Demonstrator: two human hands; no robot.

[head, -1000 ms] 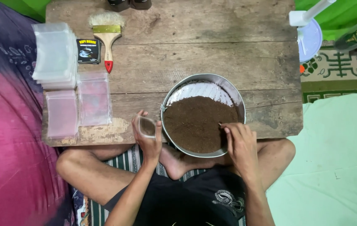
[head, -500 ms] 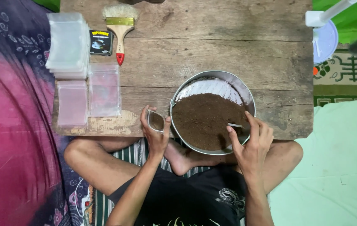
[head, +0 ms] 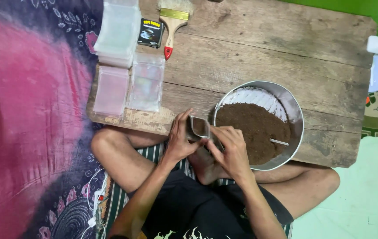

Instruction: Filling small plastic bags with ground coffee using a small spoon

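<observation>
Beside the round metal bowl [head: 294, 116] of coarse brown powder, one small clear plastic pouch [head: 198, 127] is pinched between the left hand [head: 179, 140] and right hand [head: 229, 151], both closed on it. Two flat clear bags [head: 129, 88], one stack of bags [head: 119, 30] and one wooden-handled paintbrush [head: 172, 26] are laid on the rough wooden board [head: 260, 48].

bright, even daylight | soft shadows | sharp focus | no glare

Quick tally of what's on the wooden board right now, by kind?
Metal bowl of brown powder: 1
Paintbrush: 1
Black sachet: 1
Groups of clear bags: 3
Pouch held by both hands: 1
Total: 7
</observation>
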